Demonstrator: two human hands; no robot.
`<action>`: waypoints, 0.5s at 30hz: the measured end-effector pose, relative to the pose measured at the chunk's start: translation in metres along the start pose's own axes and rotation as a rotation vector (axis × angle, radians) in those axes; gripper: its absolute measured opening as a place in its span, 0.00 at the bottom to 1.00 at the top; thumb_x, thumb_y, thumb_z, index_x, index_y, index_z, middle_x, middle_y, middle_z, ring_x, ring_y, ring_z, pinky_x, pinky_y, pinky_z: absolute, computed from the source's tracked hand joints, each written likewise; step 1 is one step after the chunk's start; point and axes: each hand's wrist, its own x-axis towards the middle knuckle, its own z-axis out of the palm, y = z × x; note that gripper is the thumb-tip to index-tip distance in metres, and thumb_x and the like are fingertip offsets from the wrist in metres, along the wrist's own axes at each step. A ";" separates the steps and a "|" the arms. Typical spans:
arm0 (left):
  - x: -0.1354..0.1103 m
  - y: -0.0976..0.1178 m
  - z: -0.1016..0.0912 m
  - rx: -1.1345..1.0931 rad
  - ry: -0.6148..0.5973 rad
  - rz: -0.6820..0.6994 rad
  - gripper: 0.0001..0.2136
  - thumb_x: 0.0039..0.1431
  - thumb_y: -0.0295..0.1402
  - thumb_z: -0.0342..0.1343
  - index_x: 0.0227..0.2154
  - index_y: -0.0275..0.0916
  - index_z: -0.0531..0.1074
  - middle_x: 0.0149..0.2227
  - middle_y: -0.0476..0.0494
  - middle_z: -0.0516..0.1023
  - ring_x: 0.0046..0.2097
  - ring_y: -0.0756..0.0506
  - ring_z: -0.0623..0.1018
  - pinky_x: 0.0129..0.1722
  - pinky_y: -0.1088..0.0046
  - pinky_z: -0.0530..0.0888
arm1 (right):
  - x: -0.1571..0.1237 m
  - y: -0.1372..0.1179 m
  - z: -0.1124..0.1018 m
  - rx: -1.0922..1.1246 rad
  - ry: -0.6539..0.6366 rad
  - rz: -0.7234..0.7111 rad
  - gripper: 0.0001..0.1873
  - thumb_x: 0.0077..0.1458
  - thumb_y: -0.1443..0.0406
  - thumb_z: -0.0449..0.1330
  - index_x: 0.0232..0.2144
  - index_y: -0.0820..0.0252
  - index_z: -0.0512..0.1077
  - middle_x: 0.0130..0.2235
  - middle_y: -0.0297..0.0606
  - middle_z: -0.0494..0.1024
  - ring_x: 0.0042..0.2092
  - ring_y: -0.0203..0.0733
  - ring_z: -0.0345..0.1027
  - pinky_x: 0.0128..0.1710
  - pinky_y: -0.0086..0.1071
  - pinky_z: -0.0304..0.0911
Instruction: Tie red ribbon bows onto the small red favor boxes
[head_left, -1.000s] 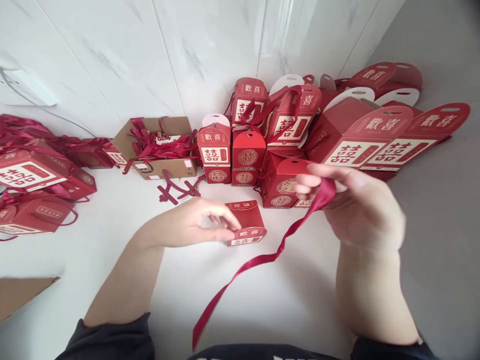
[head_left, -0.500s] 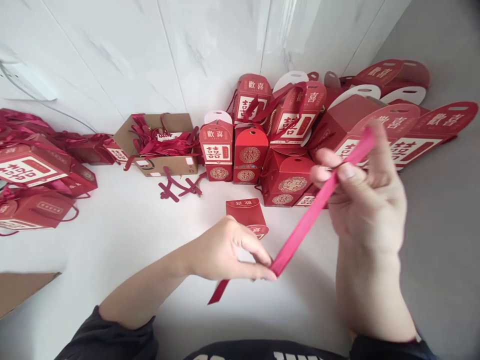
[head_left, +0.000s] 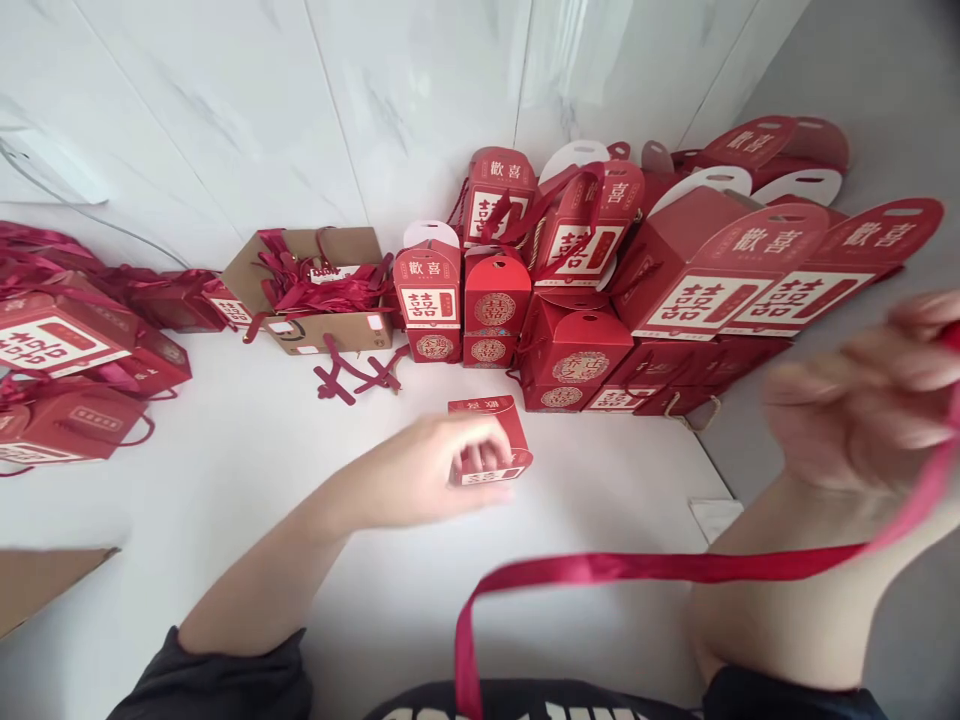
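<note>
My left hand (head_left: 431,470) is at the near left side of a small red gift box (head_left: 510,425), thumb and fingers apart. It overlaps the box; I cannot tell if it touches. At the right edge my right hand (head_left: 862,400) is raised, its fingers closed round a dark red satin ribbon (head_left: 645,568). From that hand the ribbon trails left across my forearm and hangs down in front of my shirt. Motion blurs the right hand, and the frame cuts off part of it.
Red gift boxes (head_left: 577,345) are stacked against the tiled wall. Larger ones (head_left: 697,260) lean at the right. A cardboard carton (head_left: 330,333) holds ribbons; loose ribbon pieces (head_left: 349,378) lie before it. More tied boxes (head_left: 75,320) are piled at left.
My left hand has let go of the ribbon and moved up to the small box. My right hand has swung right with the ribbon, which now trails loosely.
</note>
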 end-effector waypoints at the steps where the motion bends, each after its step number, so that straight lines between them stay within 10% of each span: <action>1: 0.006 -0.005 -0.002 0.037 0.125 -0.064 0.14 0.53 0.42 0.60 0.40 0.42 0.72 0.38 0.44 0.78 0.39 0.45 0.77 0.37 0.72 0.73 | 0.003 -0.002 0.008 -0.008 -0.044 0.011 0.25 0.58 0.46 0.54 0.36 0.59 0.77 0.30 0.40 0.80 0.34 0.43 0.74 0.35 0.35 0.69; 15: 0.017 -0.029 -0.014 -0.110 0.173 -0.286 0.07 0.55 0.35 0.55 0.32 0.37 0.75 0.34 0.44 0.81 0.36 0.44 0.80 0.36 0.70 0.74 | 0.042 0.047 0.089 0.312 -0.820 0.522 0.23 0.58 0.50 0.57 0.29 0.66 0.76 0.29 0.42 0.81 0.30 0.38 0.75 0.34 0.29 0.69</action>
